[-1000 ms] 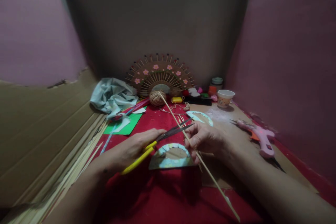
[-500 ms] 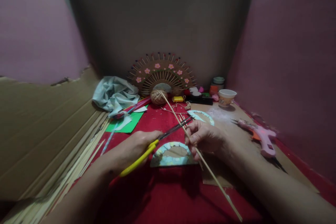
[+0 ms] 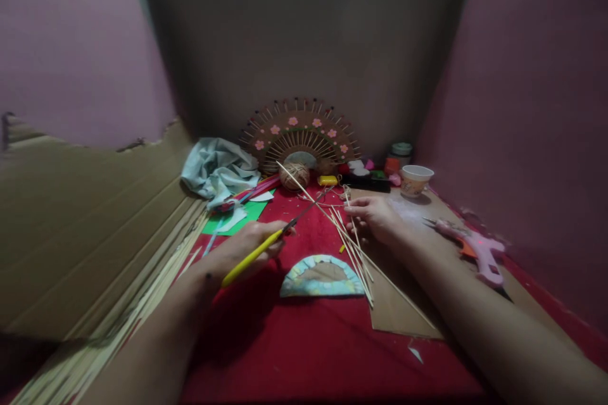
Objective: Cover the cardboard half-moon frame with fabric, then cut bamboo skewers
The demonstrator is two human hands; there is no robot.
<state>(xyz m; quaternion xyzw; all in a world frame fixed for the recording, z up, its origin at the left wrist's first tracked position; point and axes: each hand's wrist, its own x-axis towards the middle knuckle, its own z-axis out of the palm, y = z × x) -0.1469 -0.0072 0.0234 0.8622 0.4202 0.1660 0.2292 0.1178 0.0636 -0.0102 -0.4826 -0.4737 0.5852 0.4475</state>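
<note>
My left hand (image 3: 259, 243) is closed round the yellow handle of a pair of scissors (image 3: 251, 258), whose dark blades point up and to the right. The blade tips cross over a long thin bamboo stick (image 3: 389, 281), which lies slantwise on several shorter sticks (image 3: 356, 259). My right hand (image 3: 373, 218) is closed at the fingertips on a short bamboo stick (image 3: 355, 228) beside that bundle. Below the scissors, a half-ring of cardboard covered in pale blue fabric (image 3: 292, 281) lies on the red cloth (image 3: 285, 348).
A flower-decorated stick fan (image 3: 304, 130) stands at the back behind a twine ball (image 3: 294, 176). On the right are a paper cup (image 3: 416, 181) and a pink glue gun (image 3: 487, 253) on cardboard (image 3: 396, 316). Crumpled fabric (image 3: 218, 168) and long strips (image 3: 156, 294) lie left.
My right hand has let go of the long stick, which now rests across the shorter ones, and has moved up to a short stick. The scissors have drawn slightly back.
</note>
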